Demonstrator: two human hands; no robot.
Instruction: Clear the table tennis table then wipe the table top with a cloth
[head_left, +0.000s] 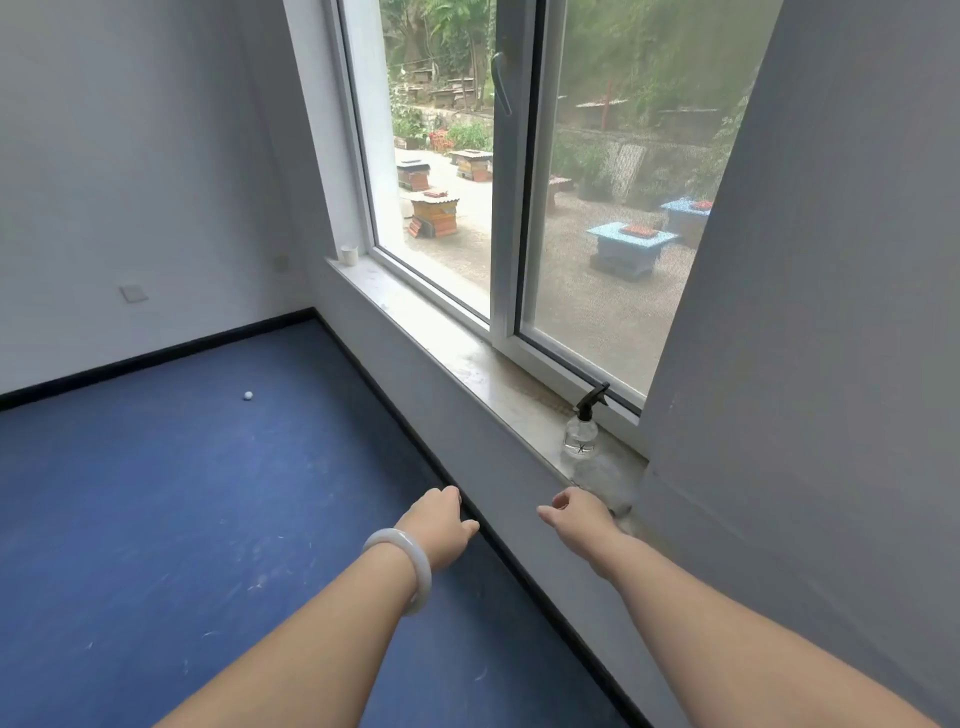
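No table tennis table is in view. A pale grey cloth (605, 475) lies bunched at the near end of the white window sill (431, 332). Just behind it stands a clear spray bottle (582, 428) with a black trigger head. My right hand (576, 522) is stretched out right in front of the cloth, fingers loosely curled, thumb pointing left, with nothing seen in it. My left hand (441, 525), with a white bangle on the wrist, hangs relaxed over the blue floor beside the black skirting. It holds nothing.
A small white ball (248, 396) lies on the blue floor (156, 493) near the far wall. A small white cup (349, 254) stands at the sill's far end. A grey wall edge (779, 364) juts out on the right, next to the window.
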